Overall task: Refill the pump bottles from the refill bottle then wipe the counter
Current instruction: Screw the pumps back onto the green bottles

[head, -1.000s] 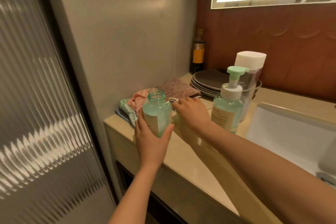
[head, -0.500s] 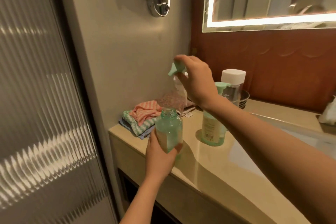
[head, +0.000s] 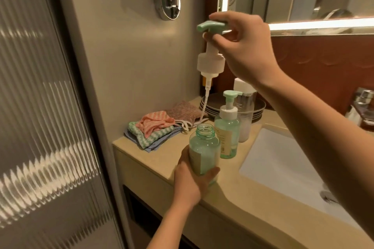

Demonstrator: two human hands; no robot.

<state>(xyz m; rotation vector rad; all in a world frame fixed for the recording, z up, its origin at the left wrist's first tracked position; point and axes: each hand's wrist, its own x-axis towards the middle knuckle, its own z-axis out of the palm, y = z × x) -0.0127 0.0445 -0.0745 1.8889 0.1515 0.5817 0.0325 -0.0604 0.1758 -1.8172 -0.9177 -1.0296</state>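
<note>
My left hand (head: 189, 186) grips an uncapped green pump bottle (head: 204, 150), upright at the counter's (head: 157, 159) front edge and partly filled with pale liquid. High above it my right hand (head: 242, 46) pinches the green-and-white pump head (head: 211, 54), whose dip tube hangs down with its tip just behind the bottle's open neck. A second green pump bottle (head: 228, 127) with its pump on stands right behind. The clear refill bottle (head: 245, 111) with a white cap stands behind that one.
Folded cloths (head: 153, 129) and a brown scrubber (head: 183, 110) lie at the counter's left end by the wall. Dark plates (head: 212, 105) are stacked at the back. A white sink (head: 283, 170) lies to the right, a tap (head: 363, 103) beyond it. A chrome bracket (head: 166, 0) juts from the wall.
My right hand picked the pump head up off the counter and raised it high above the open bottle. My left hand has kept its hold on the bottle.
</note>
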